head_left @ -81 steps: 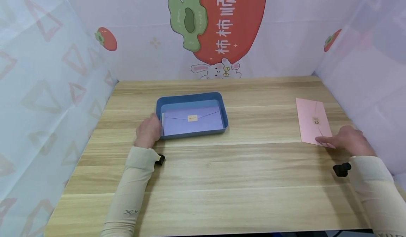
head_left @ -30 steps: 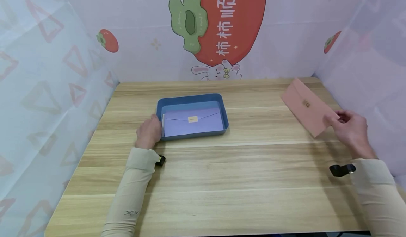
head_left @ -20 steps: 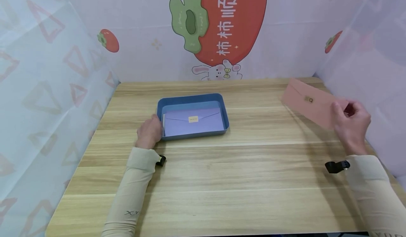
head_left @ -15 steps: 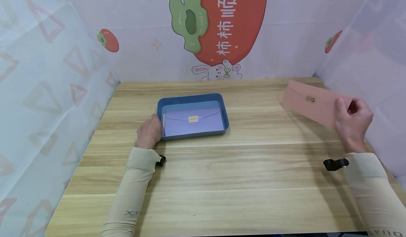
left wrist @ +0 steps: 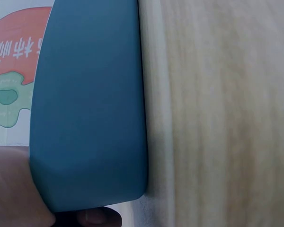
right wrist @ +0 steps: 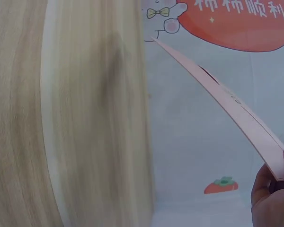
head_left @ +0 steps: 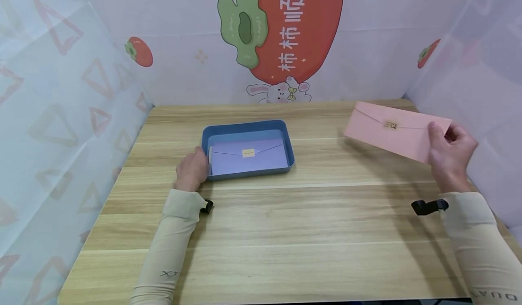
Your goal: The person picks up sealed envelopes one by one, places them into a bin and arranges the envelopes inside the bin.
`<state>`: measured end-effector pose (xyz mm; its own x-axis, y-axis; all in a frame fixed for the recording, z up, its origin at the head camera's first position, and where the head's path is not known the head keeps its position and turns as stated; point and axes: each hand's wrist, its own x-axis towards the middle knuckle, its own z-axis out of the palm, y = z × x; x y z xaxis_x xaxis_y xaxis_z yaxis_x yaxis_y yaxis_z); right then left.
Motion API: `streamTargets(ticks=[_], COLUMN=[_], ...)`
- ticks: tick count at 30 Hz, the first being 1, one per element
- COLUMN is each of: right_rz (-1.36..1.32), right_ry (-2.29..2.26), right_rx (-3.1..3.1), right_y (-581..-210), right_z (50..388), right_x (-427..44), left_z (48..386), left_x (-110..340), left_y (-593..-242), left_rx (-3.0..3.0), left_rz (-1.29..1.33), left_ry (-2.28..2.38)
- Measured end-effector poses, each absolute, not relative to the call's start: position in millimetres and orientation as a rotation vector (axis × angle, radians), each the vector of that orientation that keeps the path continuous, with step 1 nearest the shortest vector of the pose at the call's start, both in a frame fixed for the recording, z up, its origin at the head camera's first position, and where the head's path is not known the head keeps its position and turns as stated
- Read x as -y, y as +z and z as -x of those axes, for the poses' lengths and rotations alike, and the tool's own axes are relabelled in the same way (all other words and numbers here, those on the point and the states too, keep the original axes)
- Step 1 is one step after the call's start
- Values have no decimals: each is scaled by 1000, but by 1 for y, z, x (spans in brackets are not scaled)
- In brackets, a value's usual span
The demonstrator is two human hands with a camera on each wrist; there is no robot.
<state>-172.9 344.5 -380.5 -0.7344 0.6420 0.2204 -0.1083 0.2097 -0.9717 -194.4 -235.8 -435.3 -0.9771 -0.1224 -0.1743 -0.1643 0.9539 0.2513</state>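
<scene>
A pink envelope (head_left: 397, 128) with a small gold sticker hangs above the table at the right, its right end pinched between the thumb and fingers of my right hand (head_left: 451, 155). From the right wrist view the envelope (right wrist: 227, 104) appears nearly edge-on. My left hand (head_left: 191, 169) grips the left wall of a blue tray (head_left: 248, 126); in the left wrist view, thumb and fingertip lie on either side of the tray wall (left wrist: 90, 104). Inside the tray lies a lilac envelope (head_left: 253, 164) with a cream label, flap side up. A pale edge of something else shows at its left.
Both things are at a light wooden table (head_left: 285, 232). Printed cloth walls (head_left: 183, 65) stand along its back, left and right sides. The pink envelope's shadow falls on the wood between it and my right sleeve (head_left: 473, 232).
The pink envelope was lying on the table under my right fingers; it has been picked up, turned nearly lengthwise and moved a little left. My left hand and the tray have stayed put.
</scene>
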Motion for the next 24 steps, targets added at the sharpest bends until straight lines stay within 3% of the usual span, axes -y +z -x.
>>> streamTargets(ticks=[24], right_rz=[564], right_ry=[1910], right_rx=[1937], right_y=[-375], right_z=[181], right_x=[-334], left_z=[194], left_x=[236], left_y=[-435], left_rx=[-2936], left_rz=[219], left_ry=[394])
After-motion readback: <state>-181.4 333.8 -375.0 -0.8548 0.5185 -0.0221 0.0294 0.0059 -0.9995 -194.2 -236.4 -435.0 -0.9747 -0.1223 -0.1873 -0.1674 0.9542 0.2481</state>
